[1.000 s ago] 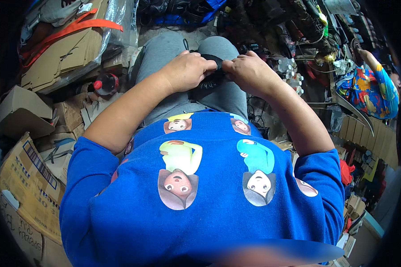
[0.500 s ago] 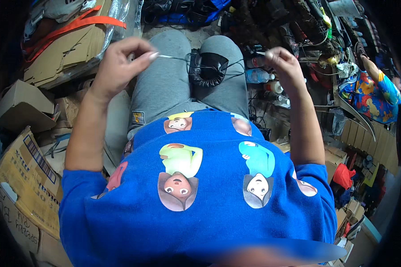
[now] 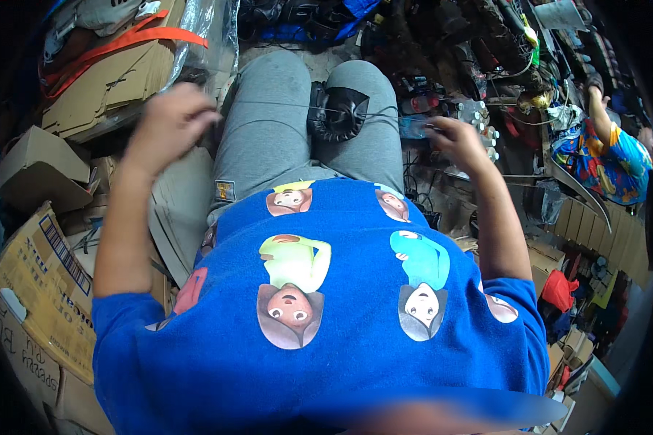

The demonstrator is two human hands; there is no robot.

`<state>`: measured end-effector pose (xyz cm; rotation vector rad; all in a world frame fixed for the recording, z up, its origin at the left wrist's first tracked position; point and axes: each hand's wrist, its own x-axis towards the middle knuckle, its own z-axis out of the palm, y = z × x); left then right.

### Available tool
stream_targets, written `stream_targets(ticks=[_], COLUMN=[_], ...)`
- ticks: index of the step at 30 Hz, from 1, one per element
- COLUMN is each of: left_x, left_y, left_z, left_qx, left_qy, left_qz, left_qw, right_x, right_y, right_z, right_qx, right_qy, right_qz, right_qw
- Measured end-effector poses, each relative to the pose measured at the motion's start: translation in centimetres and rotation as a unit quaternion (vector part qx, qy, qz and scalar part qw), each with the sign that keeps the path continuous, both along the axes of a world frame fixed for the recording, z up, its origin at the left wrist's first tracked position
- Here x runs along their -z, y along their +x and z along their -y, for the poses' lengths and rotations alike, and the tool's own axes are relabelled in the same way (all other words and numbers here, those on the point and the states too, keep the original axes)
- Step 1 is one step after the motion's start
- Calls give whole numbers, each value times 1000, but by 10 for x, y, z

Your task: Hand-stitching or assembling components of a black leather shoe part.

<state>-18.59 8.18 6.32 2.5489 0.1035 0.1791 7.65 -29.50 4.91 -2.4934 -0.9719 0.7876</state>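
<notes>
Head view: you sit in grey trousers [image 3: 268, 138] and a blue printed shirt [image 3: 319, 304], a black round part [image 3: 339, 114] wedged between your thighs; a thin wire [image 3: 268, 106] runs taut across your lap, passing over the black part from hand to hand; your left hand [image 3: 168, 125] is raised out to the left above a flattened cardboard sheet [image 3: 170, 210], fingers drawn together and pinching the wire's left end, though motion blur hides the exact grip; your right hand [image 3: 458, 141] is held out to the right past your thigh, fingertips closed on the wire's other end, palm turned down; the two hands are well apart, with the black part about midway between them and nearer the right; cardboard boxes [image 3: 40, 254] stack along your left side, one bound with an orange strap [image 3: 159, 32]; small bottles [image 3: 479, 116] and dark tangled tools crowd the ground just beyond your right hand; at the far right another person's arm [image 3: 601, 109] in a bright patterned sleeve reaches upward, well clear of your own.
</notes>
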Motion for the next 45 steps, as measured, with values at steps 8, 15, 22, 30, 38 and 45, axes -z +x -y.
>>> stream_targets(ticks=[8, 15, 22, 30, 38, 45], left_x=[-72, -8, 44, 47, 65, 60], left_y=[-160, 14, 130, 149, 147, 146], left_z=[-172, 7, 90, 87, 87, 85], left_qx=[-260, -87, 190, 214, 183, 183], left_qy=[320, -171, -212, -284, -445, -472], left_qz=[107, 18, -28, -191, -248, -314], left_qw=[905, 981, 958, 915, 841, 803], right_x=[-6, 2, 0, -2, 18, 16], right_y=[72, 7, -25, -20, -40, -67], right_z=[224, 42, -80, -86, -75, -68], right_qx=[223, 29, 0, -95, -22, 12], right_qy=[-183, -73, 178, 126, 191, 200], right_qz=[141, -91, -125, -45, -84, -14], right_qw=[947, 993, 976, 986, 978, 980])
